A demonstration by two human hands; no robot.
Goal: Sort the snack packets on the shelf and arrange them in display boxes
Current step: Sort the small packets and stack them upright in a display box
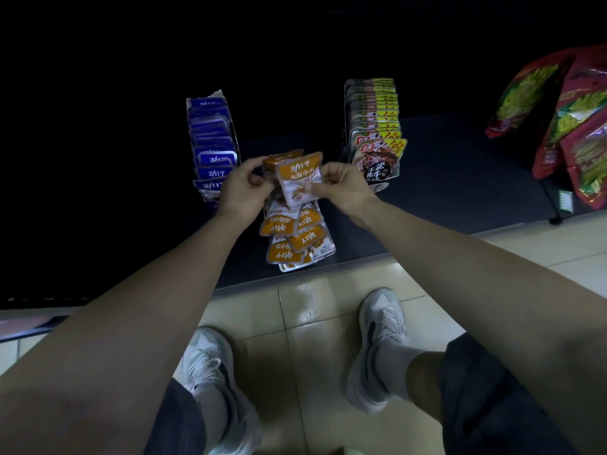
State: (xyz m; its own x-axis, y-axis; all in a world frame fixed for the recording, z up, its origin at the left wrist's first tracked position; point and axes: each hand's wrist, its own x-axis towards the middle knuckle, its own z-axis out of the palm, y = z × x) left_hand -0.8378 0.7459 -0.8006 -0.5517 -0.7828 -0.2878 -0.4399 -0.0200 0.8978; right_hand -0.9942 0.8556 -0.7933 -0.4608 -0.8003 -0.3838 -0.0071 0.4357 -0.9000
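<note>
An orange snack packet [297,178] is held above the dark shelf [460,178]. My right hand [345,188] pinches its right edge. My left hand [244,185] grips several more orange packets [279,159] just behind it. Below them a loose pile of orange packets [297,236] lies near the shelf's front edge. A display box of blue packets [212,149] stands on the left. A display box of dark packets with yellow corners [374,126] stands on the right.
Large red and green snack bags [565,116] lean at the far right of the shelf. A tiled floor [315,323] lies below the shelf edge, with my two grey shoes on it. The back of the shelf is dark.
</note>
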